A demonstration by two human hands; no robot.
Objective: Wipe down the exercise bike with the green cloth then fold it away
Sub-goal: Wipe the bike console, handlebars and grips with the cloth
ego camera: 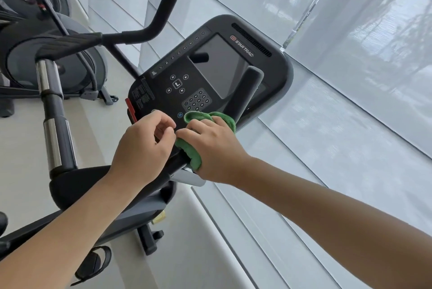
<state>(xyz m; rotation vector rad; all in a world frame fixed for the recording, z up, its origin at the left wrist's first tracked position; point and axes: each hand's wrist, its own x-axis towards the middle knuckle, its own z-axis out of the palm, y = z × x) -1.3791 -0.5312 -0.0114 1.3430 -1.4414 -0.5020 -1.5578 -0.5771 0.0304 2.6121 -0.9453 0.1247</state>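
Observation:
The exercise bike's black console [210, 66] with a dark screen and keypad fills the middle of the view. Just below it, my right hand [210, 146] grips the green cloth [190, 152], which is wrapped round the black handlebar [174, 162] at the console's lower edge. More of the cloth bulges out above my knuckles. My left hand [145, 146] is right beside it on the left, fingers curled over the same bar and touching the cloth's edge. An upright black handle grip [245, 92] rises behind the cloth.
A second exercise machine [46, 54] with a chrome post stands to the left on the pale floor. White window blinds [327, 101] run along the right, close behind the console. A pedal with a strap [93, 263] shows at the bottom left.

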